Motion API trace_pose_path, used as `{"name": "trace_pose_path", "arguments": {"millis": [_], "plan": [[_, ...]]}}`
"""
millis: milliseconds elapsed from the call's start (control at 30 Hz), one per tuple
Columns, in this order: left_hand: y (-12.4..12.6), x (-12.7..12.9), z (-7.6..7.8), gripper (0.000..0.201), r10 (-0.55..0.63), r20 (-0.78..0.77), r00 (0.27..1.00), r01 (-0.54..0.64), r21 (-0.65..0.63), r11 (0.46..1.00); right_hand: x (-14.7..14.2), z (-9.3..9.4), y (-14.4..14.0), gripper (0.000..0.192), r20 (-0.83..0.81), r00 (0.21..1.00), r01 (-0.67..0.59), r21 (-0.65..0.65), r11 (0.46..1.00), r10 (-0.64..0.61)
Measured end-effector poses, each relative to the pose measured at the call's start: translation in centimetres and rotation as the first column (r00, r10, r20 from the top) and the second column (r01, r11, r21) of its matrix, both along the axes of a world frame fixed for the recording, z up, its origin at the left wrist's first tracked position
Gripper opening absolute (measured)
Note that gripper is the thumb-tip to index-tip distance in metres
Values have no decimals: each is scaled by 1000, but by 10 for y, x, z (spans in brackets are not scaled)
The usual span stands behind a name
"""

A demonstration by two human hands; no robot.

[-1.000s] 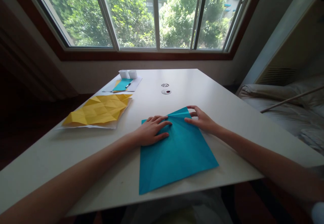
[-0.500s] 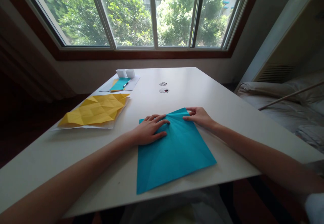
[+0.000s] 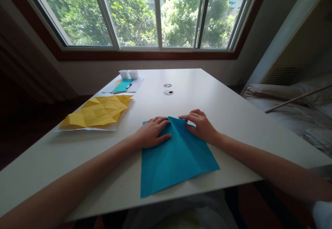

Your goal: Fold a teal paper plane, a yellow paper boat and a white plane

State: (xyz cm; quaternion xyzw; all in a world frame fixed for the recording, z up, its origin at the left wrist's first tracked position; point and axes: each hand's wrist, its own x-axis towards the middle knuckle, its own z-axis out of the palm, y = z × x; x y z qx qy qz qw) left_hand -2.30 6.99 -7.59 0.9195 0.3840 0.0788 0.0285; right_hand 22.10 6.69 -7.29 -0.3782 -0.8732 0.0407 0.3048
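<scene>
Matt blue paper (image 3: 176, 163), glossy tabletop (image 3: 220, 104)

One left hand (image 3: 155, 132) and one right hand (image 3: 201, 124) are making two in all, and they are sharing one large blue sheet (image 3: 176, 161). One small blue sheet (image 3: 122, 85), one large yellow sheet (image 3: 100, 111), one small yellow sheet (image 3: 117, 83), one pen (image 3: 130, 84), two white boxes (image 3: 125, 74) and two round flat pieces (image 3: 168, 92) are also sitting on one table (image 3: 223, 104). One window (image 3: 158, 15) is showing four panes (image 3: 129, 18), and one long stick (image 3: 295, 100) is resting to the right.
</scene>
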Motion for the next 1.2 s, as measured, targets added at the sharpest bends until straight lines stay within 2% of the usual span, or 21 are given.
{"name": "trace_pose_path", "arguments": {"millis": [133, 233, 467, 633, 833, 967, 1067, 1200], "plan": [[-1, 0, 2, 53, -18, -1, 1000, 18, 14, 1000, -2, 0, -7, 33, 129, 976, -182, 31, 983, 176], [-1, -2, 3, 52, -8, -11, 1000, 8, 31, 999, -1, -2, -7, 33, 220, 943, -268, 49, 962, 252], [2, -5, 0, 62, 43, -22, 999, -41, 71, 997, 4, -6, -4, 30, 364, 898, -293, 77, 953, 246], [1, -5, 2, 56, 30, -47, 998, -28, 44, 999, 4, -1, -7, 32, 440, 867, -298, 79, 951, 235], [-2, -6, 9, 51, 18, -106, 994, -8, 95, 995, 7, 4, -7, 33, 432, 858, -308, 0, 951, 278], [-6, -3, 13, 40, -83, -155, 984, 110, 178, 978, 7, 5, -6, 36, 402, 859, -327, -45, 944, 317], [-9, -2, 14, 37, -164, -175, 971, 195, 180, 964, 8, 8, -6, 34, 352, 869, -338, -91, 937, 347], [-8, -3, 11, 37, -178, -119, 977, 196, 161, 967, 12, 13, 1, 29, 295, 880, -345, -142, 928, 373]]}}
